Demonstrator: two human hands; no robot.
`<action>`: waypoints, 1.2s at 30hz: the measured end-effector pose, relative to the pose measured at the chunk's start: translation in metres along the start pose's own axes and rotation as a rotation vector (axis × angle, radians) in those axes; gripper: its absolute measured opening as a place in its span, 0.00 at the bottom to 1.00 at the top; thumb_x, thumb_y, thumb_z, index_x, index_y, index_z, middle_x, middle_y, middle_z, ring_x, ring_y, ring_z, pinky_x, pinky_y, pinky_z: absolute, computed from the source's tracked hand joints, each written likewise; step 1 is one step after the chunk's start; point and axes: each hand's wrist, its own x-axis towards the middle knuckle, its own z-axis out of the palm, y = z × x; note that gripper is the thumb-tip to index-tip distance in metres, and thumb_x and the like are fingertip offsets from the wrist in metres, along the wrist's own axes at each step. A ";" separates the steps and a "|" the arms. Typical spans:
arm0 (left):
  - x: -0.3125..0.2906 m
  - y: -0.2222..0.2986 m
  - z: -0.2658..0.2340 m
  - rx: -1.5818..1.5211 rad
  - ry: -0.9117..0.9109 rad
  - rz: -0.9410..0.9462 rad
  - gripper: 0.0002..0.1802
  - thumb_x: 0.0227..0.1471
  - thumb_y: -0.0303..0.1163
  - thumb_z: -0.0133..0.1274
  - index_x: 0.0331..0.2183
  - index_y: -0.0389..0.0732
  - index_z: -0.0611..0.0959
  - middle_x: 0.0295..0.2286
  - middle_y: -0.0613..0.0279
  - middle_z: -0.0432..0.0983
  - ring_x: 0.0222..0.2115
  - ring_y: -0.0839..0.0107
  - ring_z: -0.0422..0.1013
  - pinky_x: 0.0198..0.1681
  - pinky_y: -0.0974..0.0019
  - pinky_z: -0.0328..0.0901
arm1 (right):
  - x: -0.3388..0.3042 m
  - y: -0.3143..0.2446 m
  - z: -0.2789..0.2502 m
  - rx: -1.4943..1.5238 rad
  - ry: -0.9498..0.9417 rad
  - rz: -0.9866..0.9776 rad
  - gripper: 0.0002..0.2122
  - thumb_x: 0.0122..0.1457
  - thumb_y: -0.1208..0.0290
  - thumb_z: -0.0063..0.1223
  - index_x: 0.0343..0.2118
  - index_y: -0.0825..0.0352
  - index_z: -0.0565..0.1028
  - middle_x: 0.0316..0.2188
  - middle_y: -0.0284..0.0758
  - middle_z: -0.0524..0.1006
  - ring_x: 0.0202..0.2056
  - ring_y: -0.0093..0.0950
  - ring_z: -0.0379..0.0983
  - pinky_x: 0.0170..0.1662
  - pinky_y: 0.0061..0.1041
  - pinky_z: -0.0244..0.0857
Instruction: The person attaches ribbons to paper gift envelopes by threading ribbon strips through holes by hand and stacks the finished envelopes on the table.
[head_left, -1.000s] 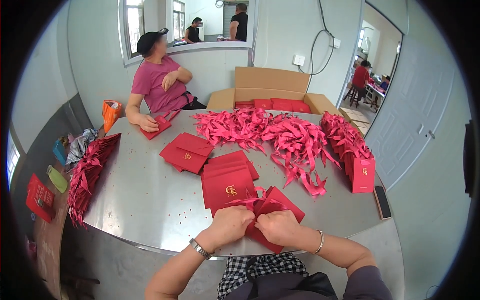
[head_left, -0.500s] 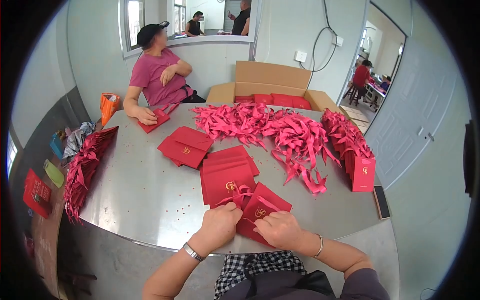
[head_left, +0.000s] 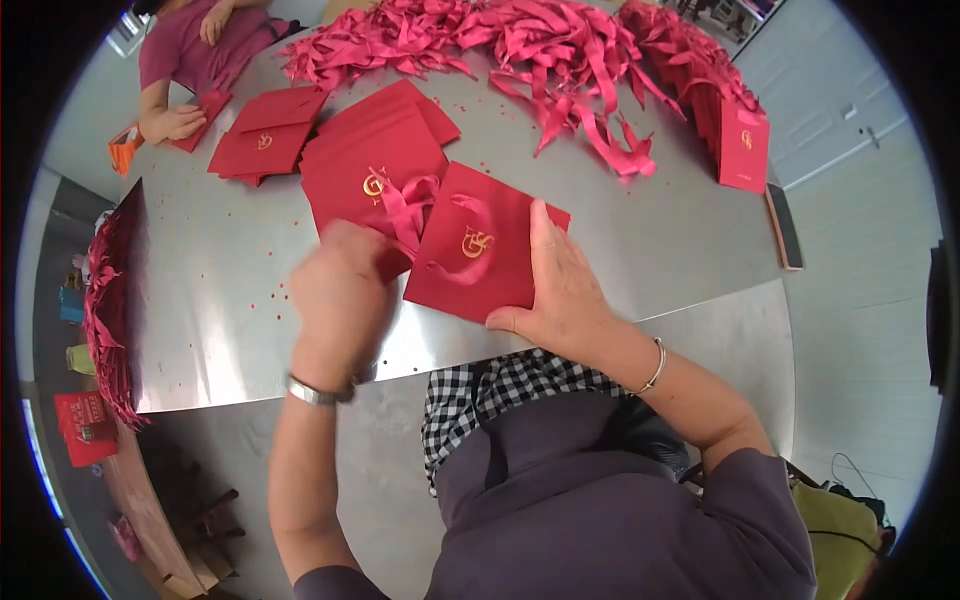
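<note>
A flat red paper gift bag [head_left: 500, 215] with a gold emblem and a pink ribbon handle lies tilted in front of me. My right hand [head_left: 565, 285] grips its lower right side, the thumb along the bottom edge. My left hand [head_left: 345, 290] is smeared by motion, its fingers bent and hidden from view, beside the near edge of a fanned stack of red bags [head_left: 360, 150]. A loose pink ribbon [head_left: 408, 210] lies over that stack, between it and the bag in my right hand.
Heaps of pink ribbon [head_left: 545, 50] cover the table's far side. Rows of ribboned bags stand right [head_left: 742, 150] and left [head_left: 108, 310]. A smaller bag pile [head_left: 265, 135] lies near a co-worker's hand [head_left: 180, 122]. A phone [head_left: 785, 228] rests at the right edge.
The view has tipped downward. My left hand has come off the ribbon and moved left. My right hand has shifted from the bag's ribbon to its right side.
</note>
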 end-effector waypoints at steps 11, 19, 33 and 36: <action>0.008 0.004 -0.003 -0.154 0.064 -0.012 0.12 0.50 0.26 0.56 0.40 0.42 0.83 0.33 0.55 0.76 0.35 0.57 0.74 0.39 0.59 0.69 | -0.016 -0.004 0.001 -0.068 0.036 -0.085 0.52 0.45 0.54 0.67 0.64 0.77 0.47 0.62 0.58 0.56 0.65 0.48 0.51 0.66 0.45 0.45; 0.025 -0.012 0.025 0.140 0.028 -0.155 0.04 0.53 0.29 0.51 0.28 0.42 0.80 0.30 0.60 0.75 0.33 0.57 0.72 0.35 0.57 0.67 | -0.009 -0.002 0.003 -0.126 -0.013 -0.053 0.48 0.47 0.51 0.64 0.63 0.76 0.51 0.61 0.57 0.58 0.64 0.49 0.52 0.66 0.45 0.44; -0.049 0.045 -0.013 -0.192 -0.087 -0.548 0.13 0.54 0.38 0.55 0.33 0.38 0.82 0.30 0.46 0.78 0.32 0.46 0.74 0.34 0.52 0.68 | -0.017 -0.001 -0.003 -0.122 0.041 -0.104 0.45 0.50 0.48 0.60 0.61 0.79 0.56 0.59 0.59 0.60 0.62 0.53 0.55 0.64 0.46 0.46; -0.063 0.069 -0.005 -0.224 -0.070 -0.488 0.17 0.52 0.43 0.57 0.35 0.37 0.82 0.31 0.47 0.78 0.30 0.48 0.75 0.33 0.54 0.68 | -0.021 -0.004 -0.003 -0.143 0.050 -0.134 0.45 0.50 0.47 0.59 0.60 0.80 0.56 0.58 0.60 0.61 0.62 0.54 0.56 0.64 0.47 0.47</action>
